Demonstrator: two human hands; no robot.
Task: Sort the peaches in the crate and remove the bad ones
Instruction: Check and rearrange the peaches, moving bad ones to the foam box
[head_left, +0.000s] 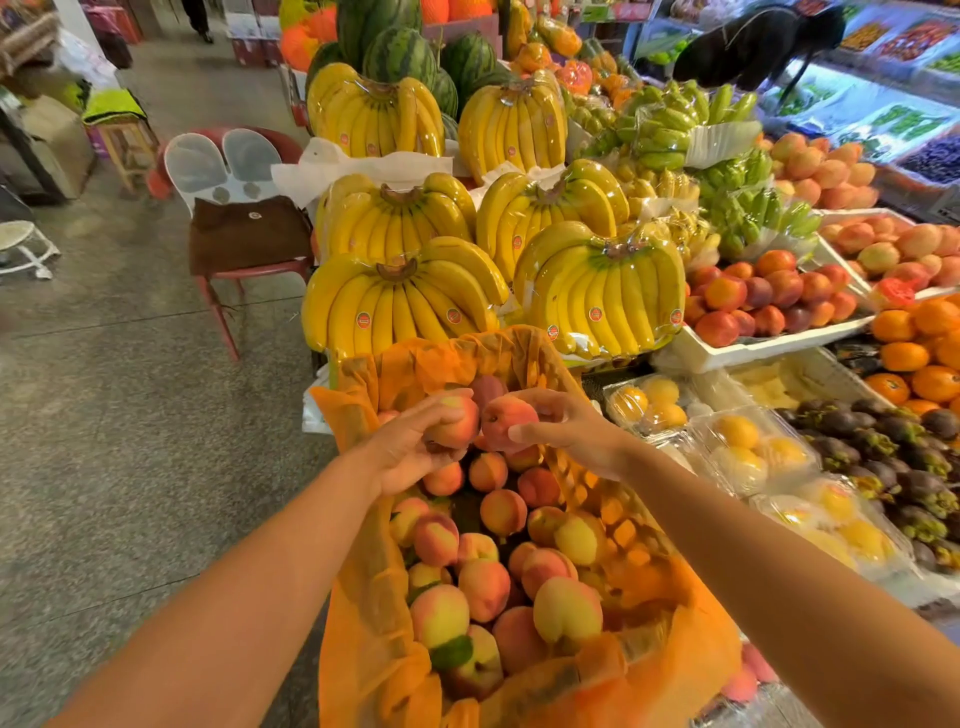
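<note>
A crate lined with orange plastic (696, 649) stands in front of me, holding several pink and yellow peaches (483, 587). Above its far end my left hand (410, 457) grips one peach (457, 421), fingers curled over its top. My right hand (571, 431) holds a second, redder peach (506, 418) between thumb and fingers. The two held peaches almost touch each other. One more peach (485, 389) shows behind them, by the far liner.
Wrapped banana bunches (400, 306) are stacked just beyond the crate. White trays of nectarines (769, 301), boxed yellow fruit (748, 447), oranges and mangosteens fill the right. A red chair (234, 244) stands on the grey floor to the left.
</note>
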